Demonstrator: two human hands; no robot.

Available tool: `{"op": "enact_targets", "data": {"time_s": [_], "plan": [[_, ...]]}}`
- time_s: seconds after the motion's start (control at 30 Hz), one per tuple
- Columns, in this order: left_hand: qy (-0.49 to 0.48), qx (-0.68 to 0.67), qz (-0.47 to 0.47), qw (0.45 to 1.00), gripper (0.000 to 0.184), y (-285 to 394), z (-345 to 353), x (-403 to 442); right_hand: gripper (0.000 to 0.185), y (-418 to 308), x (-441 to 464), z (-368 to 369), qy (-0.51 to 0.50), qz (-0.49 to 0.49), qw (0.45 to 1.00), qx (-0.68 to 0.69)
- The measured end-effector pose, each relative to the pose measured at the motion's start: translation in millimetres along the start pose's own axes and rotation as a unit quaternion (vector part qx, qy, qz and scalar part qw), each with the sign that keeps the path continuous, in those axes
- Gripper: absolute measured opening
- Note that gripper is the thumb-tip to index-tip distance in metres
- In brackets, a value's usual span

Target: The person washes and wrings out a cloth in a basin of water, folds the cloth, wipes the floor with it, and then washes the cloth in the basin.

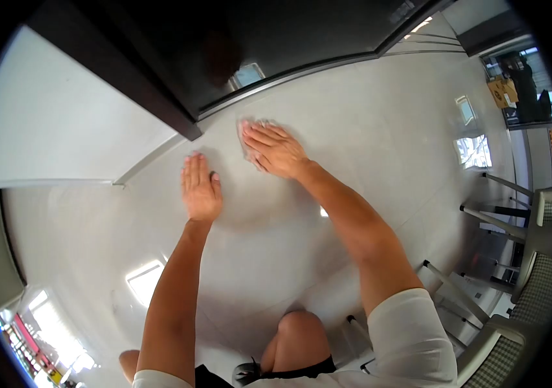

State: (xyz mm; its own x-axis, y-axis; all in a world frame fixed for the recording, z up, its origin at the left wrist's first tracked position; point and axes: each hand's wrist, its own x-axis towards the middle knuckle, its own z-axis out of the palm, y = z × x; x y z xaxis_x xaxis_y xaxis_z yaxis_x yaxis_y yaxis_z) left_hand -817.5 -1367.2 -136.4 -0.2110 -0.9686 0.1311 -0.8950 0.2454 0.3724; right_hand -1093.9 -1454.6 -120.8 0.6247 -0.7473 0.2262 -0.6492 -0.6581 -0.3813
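Observation:
My left hand [199,187] lies flat on the glossy pale tile floor [256,242], fingers stretched forward and together, with nothing visible in it. Ahead and to its right, my right hand [277,150] presses down on a thin pale wipe [245,154]. Only a little of the wipe's edge shows past the fingers, and the rest is hidden under the palm. Slight blur surrounds this hand. Both hands are close to the foot of a dark door frame [188,127].
A dark glossy door panel [289,39] rises ahead, and a white wall [75,123] stands at the left. Chairs with checked seats [541,284] line the right side. A cardboard box [502,92] is at the far right. My bent knee [300,330] is below.

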Motion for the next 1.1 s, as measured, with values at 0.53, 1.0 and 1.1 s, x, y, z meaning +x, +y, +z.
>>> {"op": "enact_targets", "data": {"time_s": [0.53, 1.0, 1.1], "plan": [[-0.001, 0.081, -0.097, 0.992, 0.072, -16.4, -3.3, -23.6, 0.045, -67.4, -35.6, 15.8, 0.069, 0.042, 0.996, -0.046], [0.003, 0.070, -0.090, 0.993, 0.066, -28.7, -9.1, -30.2, 0.045, -107.3, -41.6, 48.9, 0.158, 0.112, 0.979, -0.065], [-0.016, -0.039, -0.023, 0.999, 0.059, -53.7, -23.1, -47.9, 0.048, -157.1, -50.5, 55.6, 0.149, 0.065, 0.985, -0.065]]}}
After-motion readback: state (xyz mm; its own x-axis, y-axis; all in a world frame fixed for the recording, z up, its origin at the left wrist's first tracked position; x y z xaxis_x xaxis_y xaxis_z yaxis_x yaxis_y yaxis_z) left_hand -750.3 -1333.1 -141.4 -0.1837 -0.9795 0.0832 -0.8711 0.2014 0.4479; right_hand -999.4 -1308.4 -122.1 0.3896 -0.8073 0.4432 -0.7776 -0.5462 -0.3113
